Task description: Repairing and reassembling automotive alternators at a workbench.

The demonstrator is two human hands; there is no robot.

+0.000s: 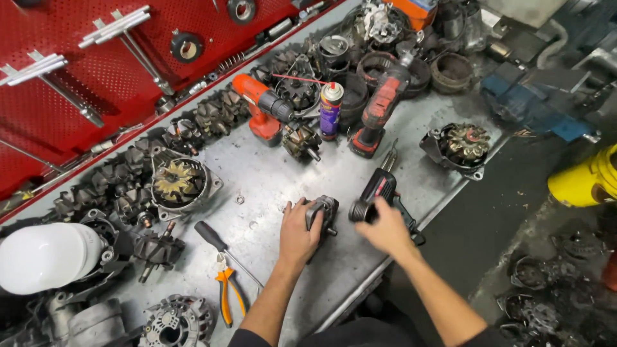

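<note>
Small grey metal alternator part [321,213] sits on the steel counter [270,173], pinned by my left hand [297,236] for steadiness, while my right hand [387,230] closes around a black grooved pulley [362,210].

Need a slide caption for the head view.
Left hand grips a small metal rotor part; right hand holds a pulley on a cluttered steel workbench.

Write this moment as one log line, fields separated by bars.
left hand: grips small metal part | right hand: on black power tool | surface: metal bench | nearby: orange pliers
</note>
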